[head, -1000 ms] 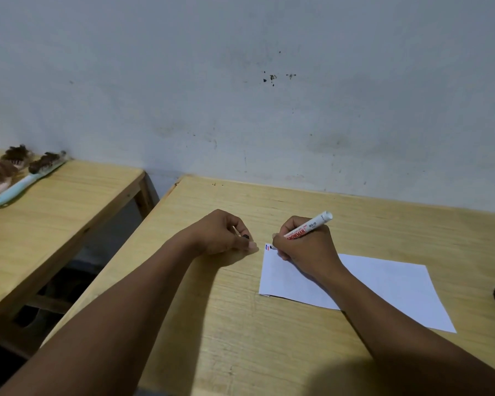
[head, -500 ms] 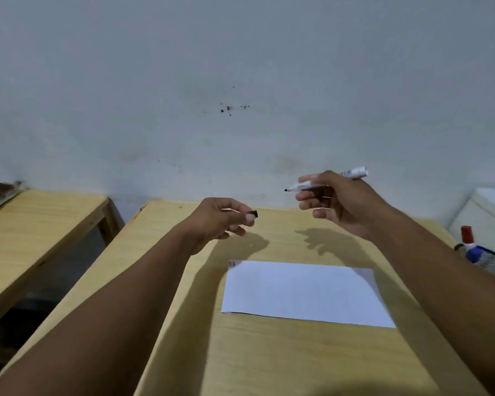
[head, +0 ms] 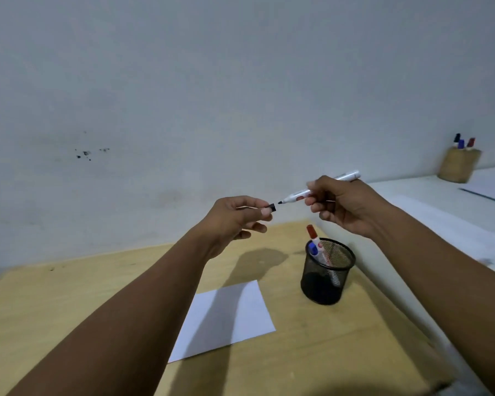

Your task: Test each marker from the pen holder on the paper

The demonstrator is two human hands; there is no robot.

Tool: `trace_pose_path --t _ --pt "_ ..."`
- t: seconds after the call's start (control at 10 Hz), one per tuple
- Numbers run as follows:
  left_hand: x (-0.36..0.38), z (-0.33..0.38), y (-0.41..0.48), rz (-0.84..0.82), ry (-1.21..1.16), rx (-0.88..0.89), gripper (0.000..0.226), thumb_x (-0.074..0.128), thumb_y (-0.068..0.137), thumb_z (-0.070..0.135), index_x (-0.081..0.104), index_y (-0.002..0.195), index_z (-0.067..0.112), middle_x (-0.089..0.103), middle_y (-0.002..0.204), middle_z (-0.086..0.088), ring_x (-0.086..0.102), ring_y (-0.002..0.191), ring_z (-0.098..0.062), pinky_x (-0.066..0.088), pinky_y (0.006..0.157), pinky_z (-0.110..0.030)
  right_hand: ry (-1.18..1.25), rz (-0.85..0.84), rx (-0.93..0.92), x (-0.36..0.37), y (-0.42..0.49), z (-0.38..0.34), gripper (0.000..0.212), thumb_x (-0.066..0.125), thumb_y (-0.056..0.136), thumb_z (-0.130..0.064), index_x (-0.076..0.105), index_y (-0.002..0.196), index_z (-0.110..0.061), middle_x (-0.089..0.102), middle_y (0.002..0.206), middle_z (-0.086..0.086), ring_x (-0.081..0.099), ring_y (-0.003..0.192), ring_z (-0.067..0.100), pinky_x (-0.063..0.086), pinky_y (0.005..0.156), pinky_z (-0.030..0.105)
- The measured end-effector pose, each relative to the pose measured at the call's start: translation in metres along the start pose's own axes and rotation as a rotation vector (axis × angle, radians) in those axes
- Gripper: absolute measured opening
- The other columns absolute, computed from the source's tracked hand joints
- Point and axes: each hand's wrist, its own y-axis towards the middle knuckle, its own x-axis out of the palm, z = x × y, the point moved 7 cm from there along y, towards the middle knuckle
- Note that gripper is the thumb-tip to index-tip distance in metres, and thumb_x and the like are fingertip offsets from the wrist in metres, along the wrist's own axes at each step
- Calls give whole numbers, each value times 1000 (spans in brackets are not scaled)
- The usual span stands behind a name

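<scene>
Two bare hands held up over a wooden desk [head: 69,295]. The right hand [head: 343,207] grips a white marker [head: 299,193], uncapped, black tip pointing left. The left hand [head: 235,217] pinches the black cap [head: 272,207] between thumb & fingertips, its open end just short of the tip. Below, a sheet of paper [head: 226,318] lies flat; any test marks on it can't be made out. Just right of it stands a black mesh pen holder [head: 326,278] w/ a red-capped marker [head: 312,234] and a blue-capped one [head: 313,248].
</scene>
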Motion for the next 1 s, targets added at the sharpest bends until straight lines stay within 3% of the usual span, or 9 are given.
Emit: trace_pose_path --t 0.3,0.4,0.5,0.6,0.7,0.8,0.9,1.0 --pt "52 5 25 -31 40 25 11 79 88 18 78 99 14 81 83 0 77 74 -13 52 71 -29 70 17 -17 -31 -7 16 10 72 93 -9 73 86 -2 72 65 9 64 50 11 47 45 19" --pt "49 2 24 -46 51 25 15 78 88 15 78 102 9 79 80 -1 75 72 -14 54 70 -27 96 -31 12 -29 -7 26 12 76 92 -16 73 87 -5 74 71 10 65 53 11 47 47 19" --pt "45 6 24 -82 106 23 18 77 89 16 78 105 7 77 73 3 74 73 -13 57 67 -24 23 -43 49 -36 -7 29 47 84 76 -49 72 94 -7 78 80 13 60 50 13 42 41 19" --pt "36 23 28 -71 163 47 9 77 89 10 78 98 10 74 66 5 74 75 -15 57 67 -25 -121 90 77 -67 -6 27 82 74 66 -81 70 106 -10 82 84 12 49 44 13 31 34 19" --pt "35 35 29 -68 275 82 6 76 89 8 80 91 12 78 76 -5 74 75 -15 57 67 -25 -378 248 75 -97 -6 28 74 63 78 -80 75 99 -10 84 80 8 43 40 14 27 38 18" --pt "52 35 29 -100 363 113 6 76 90 9 80 94 8 81 92 -17 72 70 -11 56 64 -24 -558 299 29 -103 -5 32 58 64 87 -67 77 92 -11 83 75 4 44 45 16 28 40 19" --pt "81 27 29 -174 523 130 17 79 88 13 79 103 6 79 84 -16 69 67 -15 51 60 -25 -608 291 -5 -92 -7 33 50 66 90 -59 77 88 -11 82 78 1 47 52 18 30 40 19" --pt "103 21 28 -194 766 144 38 83 83 39 76 115 19 77 81 -3 69 74 -16 47 66 -26 -658 316 -53 -85 -8 26 46 65 92 -56 76 85 -12 81 78 -2 53 58 15 34 45 21"
